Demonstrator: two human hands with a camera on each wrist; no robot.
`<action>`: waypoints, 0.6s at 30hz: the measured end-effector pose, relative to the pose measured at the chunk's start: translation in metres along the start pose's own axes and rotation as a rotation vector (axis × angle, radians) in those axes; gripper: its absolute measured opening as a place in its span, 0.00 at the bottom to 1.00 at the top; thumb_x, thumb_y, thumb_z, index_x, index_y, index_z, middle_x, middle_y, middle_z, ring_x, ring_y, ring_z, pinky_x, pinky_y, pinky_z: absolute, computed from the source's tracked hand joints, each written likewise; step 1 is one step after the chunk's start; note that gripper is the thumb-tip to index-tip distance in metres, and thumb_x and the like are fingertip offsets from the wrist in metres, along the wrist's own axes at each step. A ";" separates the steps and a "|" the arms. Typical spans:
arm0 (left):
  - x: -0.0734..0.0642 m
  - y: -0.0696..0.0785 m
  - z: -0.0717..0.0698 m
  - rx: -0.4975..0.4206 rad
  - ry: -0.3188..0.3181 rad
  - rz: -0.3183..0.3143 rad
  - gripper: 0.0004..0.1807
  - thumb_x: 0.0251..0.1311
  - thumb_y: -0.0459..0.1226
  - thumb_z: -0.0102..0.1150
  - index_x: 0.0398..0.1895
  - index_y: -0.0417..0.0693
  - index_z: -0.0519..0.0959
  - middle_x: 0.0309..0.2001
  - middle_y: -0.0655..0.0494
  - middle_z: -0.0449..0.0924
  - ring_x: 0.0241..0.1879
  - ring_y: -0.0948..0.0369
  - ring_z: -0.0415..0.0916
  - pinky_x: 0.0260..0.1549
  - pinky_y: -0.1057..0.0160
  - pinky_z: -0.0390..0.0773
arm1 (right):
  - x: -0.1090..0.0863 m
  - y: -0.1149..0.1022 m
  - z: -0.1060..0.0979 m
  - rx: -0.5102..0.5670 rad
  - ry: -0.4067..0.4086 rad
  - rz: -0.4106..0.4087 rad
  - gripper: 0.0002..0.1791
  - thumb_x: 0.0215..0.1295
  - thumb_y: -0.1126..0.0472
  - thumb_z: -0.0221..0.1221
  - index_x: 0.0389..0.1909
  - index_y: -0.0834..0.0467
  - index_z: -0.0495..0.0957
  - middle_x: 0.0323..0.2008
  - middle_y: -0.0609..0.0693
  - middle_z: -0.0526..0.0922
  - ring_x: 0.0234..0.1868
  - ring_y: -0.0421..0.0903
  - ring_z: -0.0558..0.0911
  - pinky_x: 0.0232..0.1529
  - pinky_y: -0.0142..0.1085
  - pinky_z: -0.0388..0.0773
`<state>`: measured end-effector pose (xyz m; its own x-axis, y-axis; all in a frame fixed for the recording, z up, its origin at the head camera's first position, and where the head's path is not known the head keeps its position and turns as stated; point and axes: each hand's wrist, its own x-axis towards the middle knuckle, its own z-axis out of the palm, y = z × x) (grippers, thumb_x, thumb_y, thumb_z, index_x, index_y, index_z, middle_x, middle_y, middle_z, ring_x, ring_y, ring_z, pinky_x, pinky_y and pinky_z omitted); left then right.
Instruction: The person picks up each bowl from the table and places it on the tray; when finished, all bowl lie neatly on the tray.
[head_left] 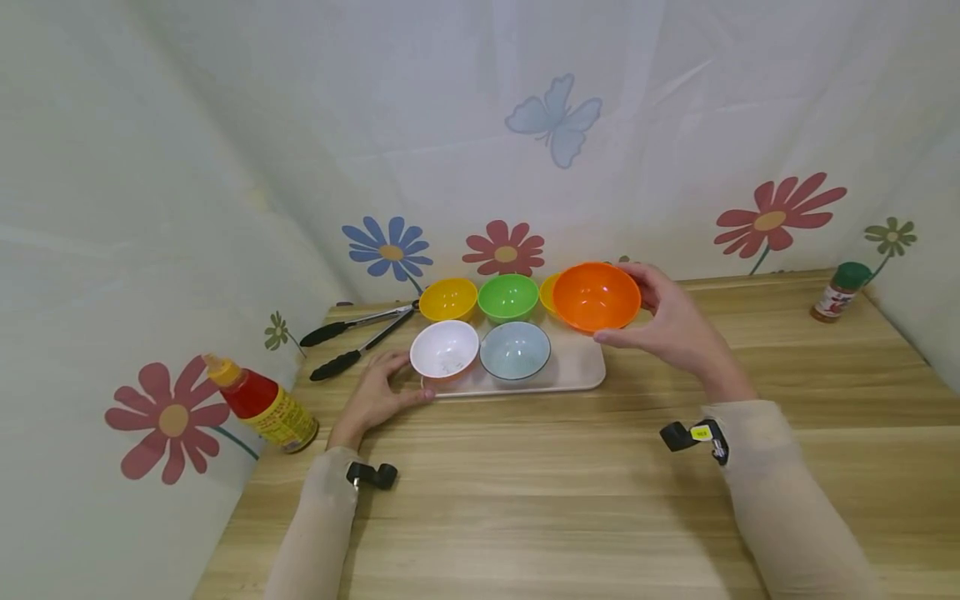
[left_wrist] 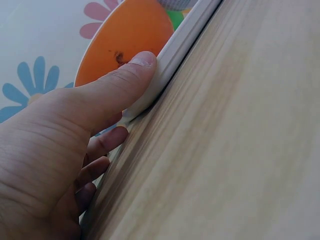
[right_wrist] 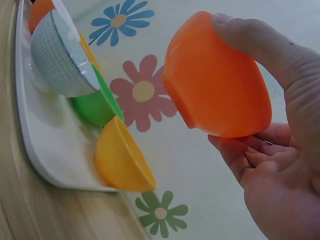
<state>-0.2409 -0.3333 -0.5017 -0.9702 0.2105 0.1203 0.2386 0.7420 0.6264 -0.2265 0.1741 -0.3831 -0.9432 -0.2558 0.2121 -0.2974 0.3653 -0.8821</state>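
Observation:
My right hand [head_left: 675,329] holds an orange bowl [head_left: 596,298] up over the right end of a white tray [head_left: 577,367], thumb on one side and fingers on the other. Beneath it, a yellow bowl [right_wrist: 122,157] stands at the tray's end, partly covered in the head view. My left hand [head_left: 378,396] grips the tray's left front corner, thumb along the edge and fingers round the end. Close to it sits a bowl with a white inside and orange outside [head_left: 445,350]. A grey-blue patterned bowl [head_left: 515,352], a green bowl [head_left: 508,298] and another yellow bowl [head_left: 448,300] share the tray.
Black-handled tongs [head_left: 337,364] lie spread left of the tray. A red sauce bottle with a yellow cap [head_left: 273,408] stands at the table's left edge. A green-capped spice jar [head_left: 838,292] is at the far right. A flowered curtain [head_left: 450,125] hangs behind the wooden table [head_left: 525,500].

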 end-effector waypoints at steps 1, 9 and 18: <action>0.000 0.001 0.000 -0.002 0.000 0.000 0.52 0.53 0.60 0.87 0.80 0.53 0.78 0.78 0.48 0.75 0.82 0.42 0.61 0.82 0.28 0.54 | 0.000 0.002 0.000 0.000 -0.003 0.006 0.57 0.59 0.52 0.85 0.85 0.53 0.64 0.79 0.53 0.73 0.77 0.56 0.75 0.75 0.53 0.78; -0.002 0.001 -0.001 0.006 -0.002 -0.013 0.51 0.53 0.60 0.86 0.79 0.53 0.78 0.78 0.48 0.75 0.81 0.42 0.62 0.81 0.27 0.54 | 0.002 0.034 0.008 0.056 -0.039 0.001 0.56 0.61 0.54 0.84 0.85 0.57 0.63 0.79 0.56 0.72 0.78 0.59 0.74 0.80 0.59 0.70; 0.000 0.002 -0.001 0.000 -0.006 -0.013 0.52 0.53 0.60 0.86 0.80 0.53 0.77 0.79 0.48 0.75 0.82 0.42 0.61 0.81 0.27 0.54 | 0.003 0.064 0.017 0.143 -0.077 0.081 0.56 0.60 0.53 0.84 0.85 0.53 0.63 0.81 0.53 0.70 0.80 0.57 0.71 0.83 0.60 0.66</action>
<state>-0.2401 -0.3331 -0.4998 -0.9728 0.2049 0.1078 0.2264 0.7449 0.6276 -0.2456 0.1815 -0.4461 -0.9474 -0.3005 0.1097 -0.1914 0.2578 -0.9471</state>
